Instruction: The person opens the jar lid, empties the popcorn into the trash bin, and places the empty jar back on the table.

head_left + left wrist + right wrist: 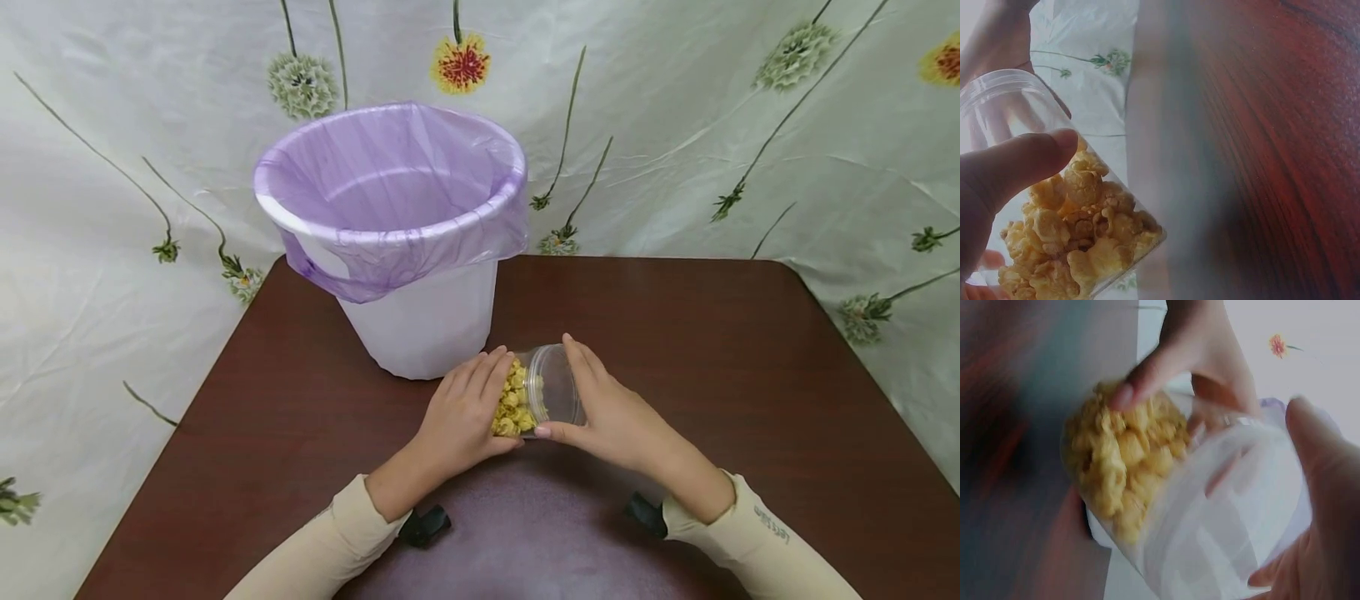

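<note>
A clear plastic jar [557, 387] lies tilted between both hands above the table, its ringed end toward the right. Yellow caramel popcorn [513, 407] fills its lower part, which points left. Around the filled part, my left hand [461, 410] holds the jar, its thumb [1029, 162] pressed along the side in the left wrist view. My right hand [622, 421] grips the clear ringed end, thumb below and fingers above. The popcorn [1132, 453] shows large in the right wrist view, blurred there.
A white bin [427, 317] lined with a purple bag [397, 179] stands on the dark red-brown table [675, 333], behind and left of the hands. Beyond the table hangs a white flowered cloth [652, 108].
</note>
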Available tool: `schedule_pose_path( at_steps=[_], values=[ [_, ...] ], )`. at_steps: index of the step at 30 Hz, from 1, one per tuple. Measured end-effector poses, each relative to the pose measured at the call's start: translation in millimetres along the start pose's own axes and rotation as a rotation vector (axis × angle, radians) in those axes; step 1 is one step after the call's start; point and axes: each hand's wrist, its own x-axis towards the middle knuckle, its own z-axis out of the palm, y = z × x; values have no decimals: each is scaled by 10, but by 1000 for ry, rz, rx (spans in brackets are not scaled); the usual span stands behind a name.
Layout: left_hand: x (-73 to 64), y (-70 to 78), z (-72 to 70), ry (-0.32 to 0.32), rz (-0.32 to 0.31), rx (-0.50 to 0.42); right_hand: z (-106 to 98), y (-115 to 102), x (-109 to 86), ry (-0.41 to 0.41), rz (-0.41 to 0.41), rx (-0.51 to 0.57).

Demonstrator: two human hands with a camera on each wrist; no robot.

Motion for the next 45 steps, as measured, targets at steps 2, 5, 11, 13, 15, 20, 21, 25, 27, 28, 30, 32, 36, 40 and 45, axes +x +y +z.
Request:
schedule_pose_path(
  at_steps=[2,5,11,13,15,20,21,25,27,28,30,32,36,40,45],
  values=[
    [-7,-5,3,-11,3,17,12,-7,17,-8,6,-1],
    [-24,-17,8,-25,5,38,8,25,44,-11,-64,-2],
    [-21,-30,14,-5,10,33,-25,127,75,34,-302,-48],
    [-15,-30,14,-3,7,33,-24,116,66,41,-287,-52],
    [-9,-24,8,-9,1,26,-20,75,44,26,-188,-16],
    [3,1,0,-12,-5,2,36,-36,-4,33,70,73],
    [4,4,1,-11,-4,3,44,-41,-3,48,77,80],
    [13,9,-10,-19,-14,-18,26,-14,15,95,-8,69],
    [17,8,-21,-31,-25,-37,-5,13,22,108,-71,50],
    [19,8,-28,-37,-33,-49,-25,28,20,111,-99,40],
    [20,5,-40,-44,-43,-63,-73,61,9,120,-127,24],
    [17,2,-49,-50,-52,-65,-124,108,-5,132,-128,15],
    [13,-3,-58,-53,-62,-68,-223,261,-21,179,-33,-23],
    [3,-10,-53,-48,-59,-66,-274,492,-24,170,147,-92],
    [-8,-17,-37,-40,-53,-61,-243,799,-45,83,299,-148]
  ],
)
